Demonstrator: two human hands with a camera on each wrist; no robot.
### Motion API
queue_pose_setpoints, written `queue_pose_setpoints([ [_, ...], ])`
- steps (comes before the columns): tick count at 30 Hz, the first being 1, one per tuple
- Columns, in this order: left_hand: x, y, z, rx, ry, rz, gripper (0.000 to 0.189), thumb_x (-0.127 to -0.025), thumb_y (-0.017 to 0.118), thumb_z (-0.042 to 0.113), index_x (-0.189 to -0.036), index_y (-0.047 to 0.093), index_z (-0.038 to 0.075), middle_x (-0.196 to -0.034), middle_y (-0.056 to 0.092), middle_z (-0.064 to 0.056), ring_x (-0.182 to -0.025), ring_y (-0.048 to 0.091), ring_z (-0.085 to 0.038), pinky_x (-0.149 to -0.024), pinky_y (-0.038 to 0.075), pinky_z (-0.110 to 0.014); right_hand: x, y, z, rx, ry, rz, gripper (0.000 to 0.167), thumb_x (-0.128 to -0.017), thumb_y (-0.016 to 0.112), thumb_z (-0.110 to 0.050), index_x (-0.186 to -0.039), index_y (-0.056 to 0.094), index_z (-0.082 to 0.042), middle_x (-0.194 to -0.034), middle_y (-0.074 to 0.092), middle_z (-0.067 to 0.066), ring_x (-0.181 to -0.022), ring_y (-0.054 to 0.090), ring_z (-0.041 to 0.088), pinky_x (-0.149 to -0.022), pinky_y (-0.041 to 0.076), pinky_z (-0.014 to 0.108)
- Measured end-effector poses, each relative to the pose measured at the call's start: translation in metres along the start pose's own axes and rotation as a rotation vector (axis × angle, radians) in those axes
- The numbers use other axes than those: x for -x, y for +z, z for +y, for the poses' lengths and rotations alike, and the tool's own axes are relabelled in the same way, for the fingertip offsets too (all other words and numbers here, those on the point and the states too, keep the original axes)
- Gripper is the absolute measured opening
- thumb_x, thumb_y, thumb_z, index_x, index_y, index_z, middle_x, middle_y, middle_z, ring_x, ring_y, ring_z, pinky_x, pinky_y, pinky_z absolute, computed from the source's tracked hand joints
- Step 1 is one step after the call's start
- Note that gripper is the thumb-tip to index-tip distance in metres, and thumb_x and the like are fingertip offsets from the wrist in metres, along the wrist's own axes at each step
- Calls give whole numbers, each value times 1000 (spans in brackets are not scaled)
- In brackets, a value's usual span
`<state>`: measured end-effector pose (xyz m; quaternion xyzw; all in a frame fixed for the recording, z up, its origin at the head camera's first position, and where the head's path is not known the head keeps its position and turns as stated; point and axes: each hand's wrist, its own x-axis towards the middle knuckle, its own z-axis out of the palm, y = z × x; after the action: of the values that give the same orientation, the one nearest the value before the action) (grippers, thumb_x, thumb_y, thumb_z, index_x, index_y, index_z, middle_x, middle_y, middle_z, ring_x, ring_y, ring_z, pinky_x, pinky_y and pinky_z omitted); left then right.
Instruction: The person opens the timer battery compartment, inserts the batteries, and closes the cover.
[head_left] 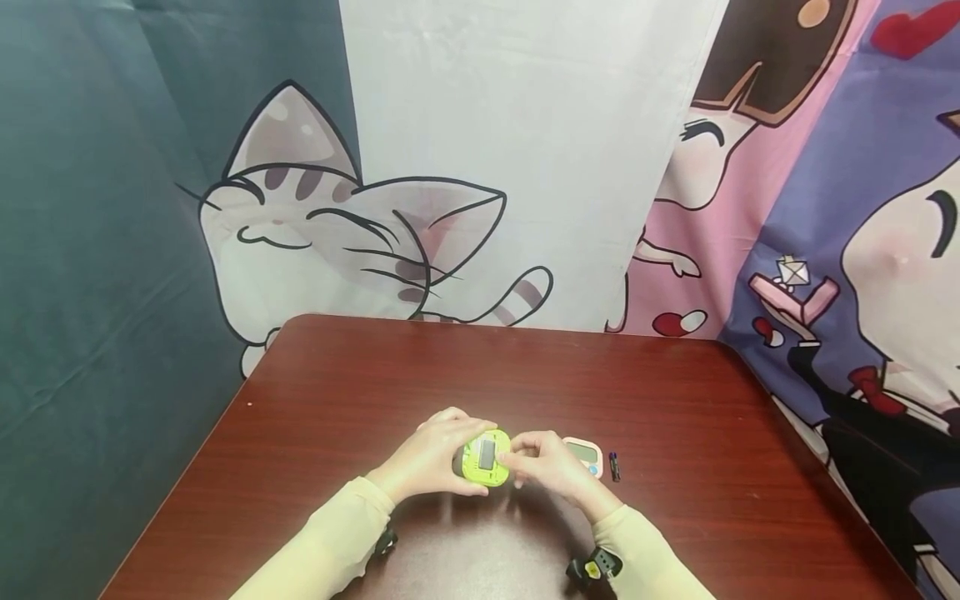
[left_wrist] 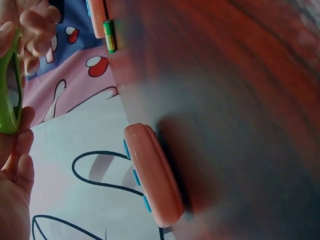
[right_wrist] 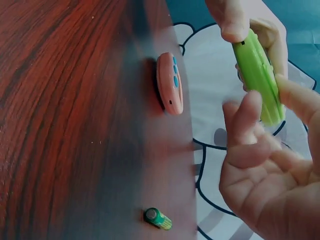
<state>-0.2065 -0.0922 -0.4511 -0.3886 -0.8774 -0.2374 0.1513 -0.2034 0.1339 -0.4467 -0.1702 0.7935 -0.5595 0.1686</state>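
Pale sleeves (head_left: 330, 537) pointed toward 12 o'clock, where the left hand (head_left: 429, 455) gripped the green device (head_left: 486, 458) by its 9 o'clock side and the right hand (head_left: 552, 467) adjoined its 3 o'clock edge, whether pinching or touching being unclear.

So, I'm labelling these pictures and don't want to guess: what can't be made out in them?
- Whole green device: left wrist view, cut off by the left edge.
- Left part of the pink device by the battery: head view, behind the right hand.
- Any digits on its screen: head view, too small.
- Battery print: head view, too small.
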Motion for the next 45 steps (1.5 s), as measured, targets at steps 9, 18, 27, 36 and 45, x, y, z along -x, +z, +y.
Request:
queue_pose_setpoints([
  [9,-2,-1,-3,19,37,34,80,-59,85,50,-127,58,19,-117,63,13,-96,49,-8,-81,45,-31,0,5,-12,-22,-59,164,39,-79,75,-9,-113,56,-1,-82,62,11,-61,56,13,-48,46,26],
  [18,-2,-2,-6,0,52,35,80,-60,83,53,-127,58,16,-116,63,12,-95,49,-8,-85,43,-29,4,13,-13,68,-123,284,33,-77,78,-11,-107,64,-10,-83,64,9,-61,59,11,-52,54,36],
  [27,0,-1,-9,6,27,39,79,-61,82,55,-127,59,16,-117,63,13,-96,49,-8,-85,43,-28,5,22,-14,243,-315,398,32,-74,79,-7,-104,68,-12,-80,64,0,-57,58,4,-49,51,25],
  [36,2,1,-10,-3,6,46,79,-61,82,54,-127,58,18,-116,63,14,-96,49,-8,-86,42,-27,6,23,-16,313,-258,434,29,-74,79,-7,-100,71,-13,-71,65,-6,-60,56,3,-56,48,21],
  [45,3,0,-9,13,-3,55,79,-60,82,54,-127,59,18,-114,64,13,-95,49,-7,-83,43,-27,5,18,-17,40,-129,321,27,-80,72,-2,-106,66,-2,-74,65,12,-51,56,9,-47,51,27],
])
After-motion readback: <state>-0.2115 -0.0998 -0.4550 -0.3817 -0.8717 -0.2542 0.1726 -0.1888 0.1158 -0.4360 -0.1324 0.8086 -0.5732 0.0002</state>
